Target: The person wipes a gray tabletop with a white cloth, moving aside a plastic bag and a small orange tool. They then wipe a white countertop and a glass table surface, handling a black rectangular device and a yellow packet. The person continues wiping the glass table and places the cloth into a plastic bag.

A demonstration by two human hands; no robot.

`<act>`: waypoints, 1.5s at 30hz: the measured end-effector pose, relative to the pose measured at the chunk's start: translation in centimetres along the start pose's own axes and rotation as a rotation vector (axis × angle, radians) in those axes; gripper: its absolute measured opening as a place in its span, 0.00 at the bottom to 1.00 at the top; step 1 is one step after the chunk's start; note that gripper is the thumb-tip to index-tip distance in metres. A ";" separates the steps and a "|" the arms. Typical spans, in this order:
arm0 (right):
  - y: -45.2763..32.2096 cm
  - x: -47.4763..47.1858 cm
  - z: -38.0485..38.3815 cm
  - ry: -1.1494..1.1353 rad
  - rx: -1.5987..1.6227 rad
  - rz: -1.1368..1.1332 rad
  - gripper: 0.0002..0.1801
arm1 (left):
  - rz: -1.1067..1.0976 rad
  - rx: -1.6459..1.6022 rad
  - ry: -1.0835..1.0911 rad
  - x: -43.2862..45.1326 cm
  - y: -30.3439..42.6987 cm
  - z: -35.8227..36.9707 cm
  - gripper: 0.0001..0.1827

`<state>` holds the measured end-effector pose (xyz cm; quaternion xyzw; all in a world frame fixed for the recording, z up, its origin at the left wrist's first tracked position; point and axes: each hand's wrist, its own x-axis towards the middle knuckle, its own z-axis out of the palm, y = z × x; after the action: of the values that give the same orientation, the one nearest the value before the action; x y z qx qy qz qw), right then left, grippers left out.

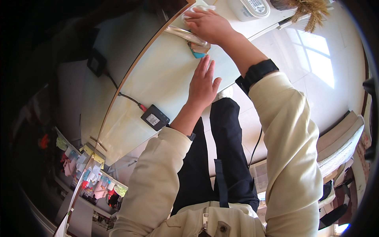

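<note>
My right hand [207,25] presses flat on a white cloth [194,13] on the pale cabinet top [148,71], near the top of the view. My left hand [204,81] is spread with nothing in it, over the cabinet top near its front edge. Just beyond its fingertips lies a small item with a turquoise end [198,54], partly hidden under a shiny metal stand foot [188,35]. A black box with a label [155,117] and a red-plugged cable sits left of my left wrist. The dark glossy screen [74,59] rises along the left.
A white plastic container [251,9] and dried wheat ears [311,11] stand at the top right. A cushioned seat [340,145] is at the right. The tiled floor [296,59] lies beyond the cabinet's front edge. Assorted items crowd a surface [100,185] at lower left.
</note>
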<state>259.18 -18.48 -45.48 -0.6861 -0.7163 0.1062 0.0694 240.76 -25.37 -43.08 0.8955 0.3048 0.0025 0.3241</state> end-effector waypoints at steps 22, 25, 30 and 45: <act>-7.4 -17.2 2.9 0.229 0.282 0.448 0.21 | 0.011 -0.072 0.013 -5.3 -1.4 0.1 0.26; -13.1 -18.5 3.7 0.109 0.290 0.341 0.21 | -0.013 -0.127 0.028 -6.0 -1.7 0.0 0.26; -15.0 -19.1 3.8 -0.043 0.352 0.163 0.20 | 0.006 -0.138 0.082 -8.2 -3.1 -0.9 0.24; -22.0 -15.5 4.9 -0.045 0.440 0.011 0.25 | -0.319 0.023 0.407 -20.4 -9.5 -5.6 0.31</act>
<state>237.40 -34.99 -44.08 -0.6558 -0.6736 0.2756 0.2006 217.86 -27.55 -40.24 0.8208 0.5013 0.1282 0.2421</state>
